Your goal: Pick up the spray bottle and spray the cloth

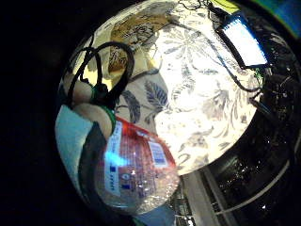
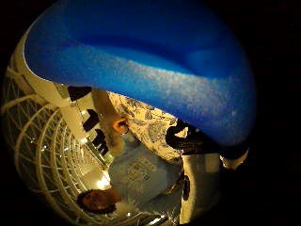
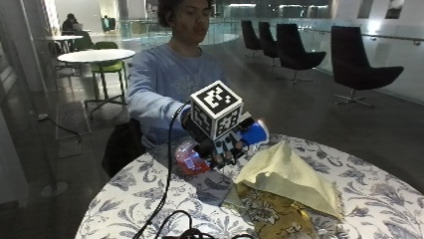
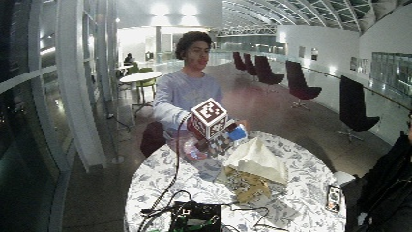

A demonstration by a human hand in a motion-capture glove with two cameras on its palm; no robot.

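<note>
My gloved right hand (image 3: pixel 222 142) was up off the table (image 3: pixel 165 199), fingers curled round the spray bottle (image 3: pixel 192 157). The bottle's clear body with its red label hung below my palm, and its blue head (image 3: pixel 255 133) stuck out past my fingers toward the cloth (image 3: pixel 285 174). In the little-finger palm view the bottle (image 1: pixel 136 169) filled the space next to my palm, with the flowered table top (image 1: pixel 197 94) lying well below it, so I judged the bottle fully lifted, not resting on anything.

The yellow cloth stood in a peaked heap toward the middle of the table, on the far side from the edge where I sat, with a patterned brown cloth (image 3: pixel 278 214) lying against its base. The blue head was near the peak of the yellow cloth but apart from it.

As I read it, step 1, the pick-up, was done. Step 2, the spraying, was what remained: I saw no mist or wet patch on the cloth, and I could not tell whether a finger sat on the trigger. The nozzle seemed roughly aimed at the cloth.
</note>
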